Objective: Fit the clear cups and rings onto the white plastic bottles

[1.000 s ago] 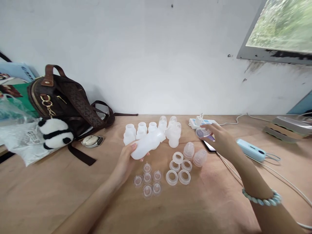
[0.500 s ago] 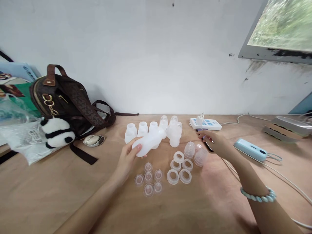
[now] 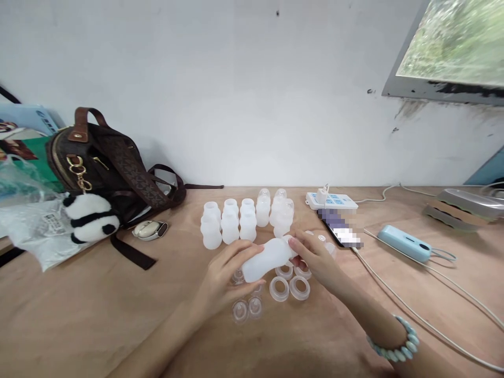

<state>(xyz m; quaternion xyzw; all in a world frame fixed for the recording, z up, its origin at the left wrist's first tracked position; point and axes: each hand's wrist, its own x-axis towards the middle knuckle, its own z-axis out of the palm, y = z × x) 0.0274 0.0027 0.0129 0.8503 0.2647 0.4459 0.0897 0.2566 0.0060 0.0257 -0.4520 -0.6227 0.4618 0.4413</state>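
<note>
Tilted over the table, a frosted white baby bottle (image 3: 265,260) lies in the grip of my left hand (image 3: 220,275), its fingers and thumb around the lower body. The fingers of my right hand (image 3: 317,258) close on its neck end; they hide the detail there. Below are white screw rings (image 3: 279,299) and clear nipples (image 3: 240,311), some covered by my hands. Open bottles (image 3: 230,228) stand behind in rows, and bottles with clear domed caps (image 3: 263,210) stand to their right. Loose clear caps (image 3: 329,249) are mostly hidden behind my right hand.
A phone (image 3: 336,227) on a cable lies right of the bottles, near a white power strip (image 3: 331,200). Farther right is a light-blue device (image 3: 405,243). A brown backpack (image 3: 106,163) with a panda plush (image 3: 92,218) and a mouse-like item (image 3: 149,230) occupy the left.
My right hand has come from beside the phone to the bottle's neck end. My left hand has brought the bottle nearer and to the right, over the nipples and rings.
</note>
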